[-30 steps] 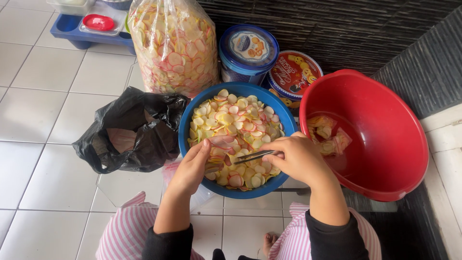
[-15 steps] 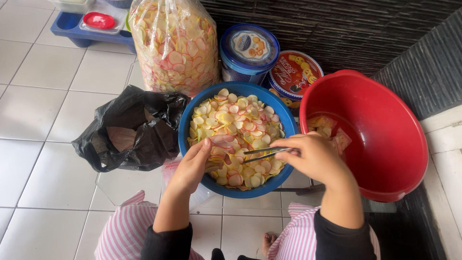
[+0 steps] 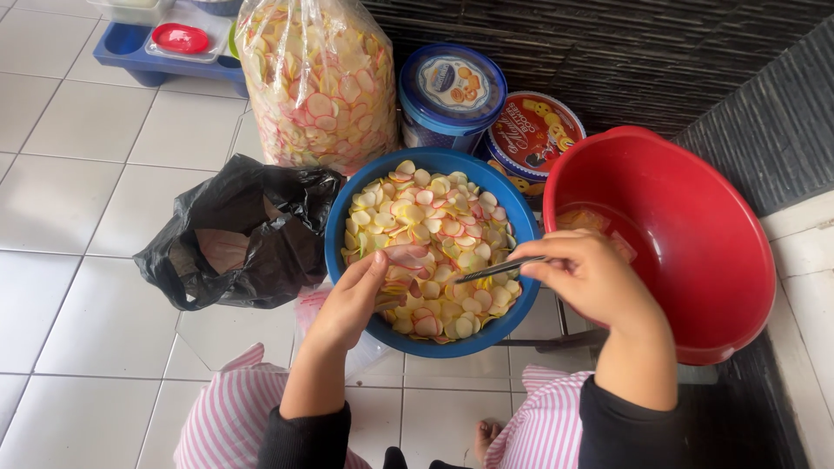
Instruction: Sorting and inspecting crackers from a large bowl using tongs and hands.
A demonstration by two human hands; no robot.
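A blue bowl [image 3: 340, 227] in front of me is heaped with thin yellow, white and pink-rimmed chips [image 3: 430, 217]. My left hand [image 3: 352, 300] reaches over its near rim and pinches a pink and white chip [image 3: 401, 257]. My right hand [image 3: 584, 276] hovers over the bowl's right edge, gripping a thin dark metal tool [image 3: 497, 269] that points left at that chip. To the right stands a big red basin [image 3: 695, 226] with a few pale pieces in it, partly hidden by my right hand.
A tall clear bag of the same chips [image 3: 317, 82] stands behind the bowl. A crumpled black plastic bag [image 3: 248, 234] lies on the left. Two round tins [image 3: 452, 91] sit by the dark wall. A blue tray [image 3: 130, 48] rests at the back left on white floor tiles.
My right hand has shifted right and slightly up with the tool, toward the red basin. The left hand stays at the bowl's near rim.
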